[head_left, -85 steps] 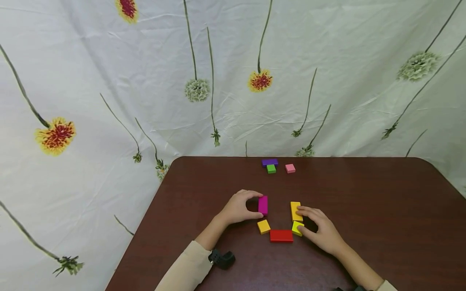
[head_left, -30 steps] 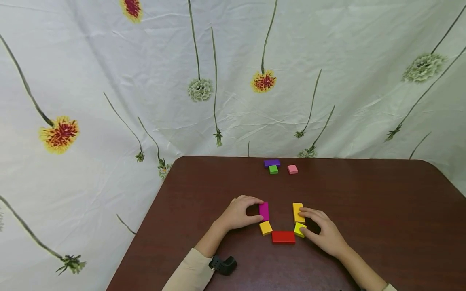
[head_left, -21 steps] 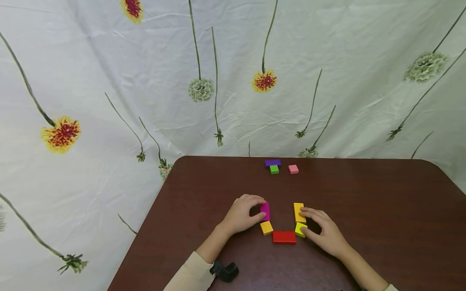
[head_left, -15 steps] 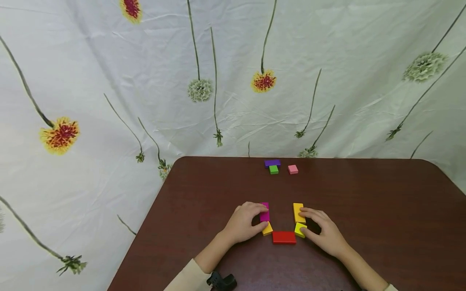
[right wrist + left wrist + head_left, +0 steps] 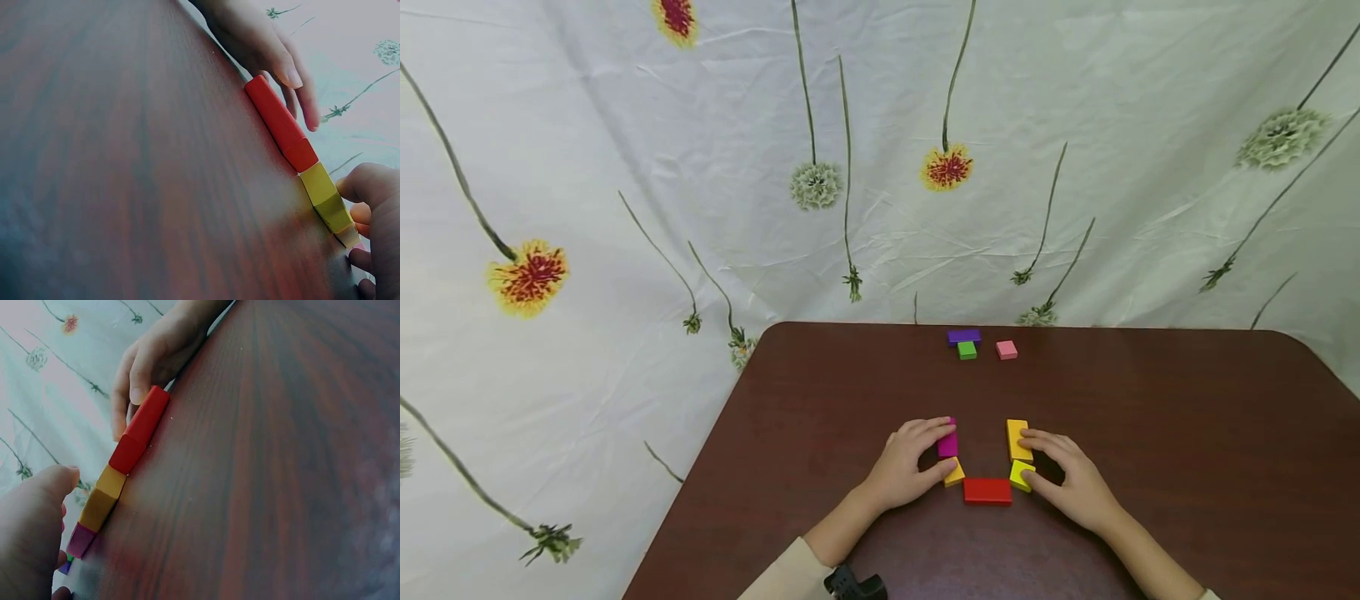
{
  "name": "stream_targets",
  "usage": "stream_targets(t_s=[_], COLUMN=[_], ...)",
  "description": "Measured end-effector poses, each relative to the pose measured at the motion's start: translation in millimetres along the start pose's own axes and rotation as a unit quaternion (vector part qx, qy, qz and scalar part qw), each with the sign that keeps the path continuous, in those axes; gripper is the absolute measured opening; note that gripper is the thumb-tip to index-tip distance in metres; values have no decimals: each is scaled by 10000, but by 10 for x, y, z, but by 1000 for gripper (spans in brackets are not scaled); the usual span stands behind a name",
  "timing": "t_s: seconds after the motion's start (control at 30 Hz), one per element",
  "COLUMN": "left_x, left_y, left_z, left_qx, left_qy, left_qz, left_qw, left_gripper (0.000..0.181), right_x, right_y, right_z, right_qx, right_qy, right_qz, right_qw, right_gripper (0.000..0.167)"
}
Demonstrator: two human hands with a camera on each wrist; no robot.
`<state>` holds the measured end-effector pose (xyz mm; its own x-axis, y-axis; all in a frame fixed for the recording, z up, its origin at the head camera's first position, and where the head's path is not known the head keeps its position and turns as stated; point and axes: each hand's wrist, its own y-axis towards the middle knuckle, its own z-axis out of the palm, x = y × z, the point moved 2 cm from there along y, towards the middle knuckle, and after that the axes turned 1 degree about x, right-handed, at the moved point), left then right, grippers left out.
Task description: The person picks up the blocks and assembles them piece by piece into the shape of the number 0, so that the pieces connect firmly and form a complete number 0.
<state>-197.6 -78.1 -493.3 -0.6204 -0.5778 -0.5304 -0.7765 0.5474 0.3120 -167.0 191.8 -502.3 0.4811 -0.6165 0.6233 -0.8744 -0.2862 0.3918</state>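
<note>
Head view: shows nearest on the table [image 5: 1187, 433] a red block [image 5: 988, 492], then an unclenched left grip [image 5: 904, 468] over orange block [image 5: 954, 477] and magenta block [image 5: 948, 446], an unclenched right grip [image 5: 1077, 486] touching yellow block [image 5: 1018, 480] and amber block [image 5: 1015, 442], then farther off green block [image 5: 967, 351], pink block [image 5: 1007, 350], purple block [image 5: 964, 337].

1 block [image 5: 988, 492] is red, the cloth [image 5: 895, 167] flower-patterned white
</note>
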Motion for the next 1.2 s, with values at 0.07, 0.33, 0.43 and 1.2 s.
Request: stream_targets(t_s=[0.07,0.33,0.43,1.2], left_x=[12,36,35,8], left_y=[3,-3,-9,3], left_z=[13,24,18,14], left_qx=[-2,90,181,351], left_qy=[-43,-46,38,143], left_qz=[-8,-69,-125,-307], left_qw=[10000,9999,9998,9988], left_gripper=[51,50,50,50], right_x=[0,8,7,-27], right_y=[-4,-8,-10,95], right_z=[-4,-5,-2,-109], right_qx=[5,-60,-58,-65], right_qy=[-16,20,40,796], right_qz=[25,-74,-66,410], right_qw=[10000,10000,10000,9960], right_gripper=[39,38,39,36])
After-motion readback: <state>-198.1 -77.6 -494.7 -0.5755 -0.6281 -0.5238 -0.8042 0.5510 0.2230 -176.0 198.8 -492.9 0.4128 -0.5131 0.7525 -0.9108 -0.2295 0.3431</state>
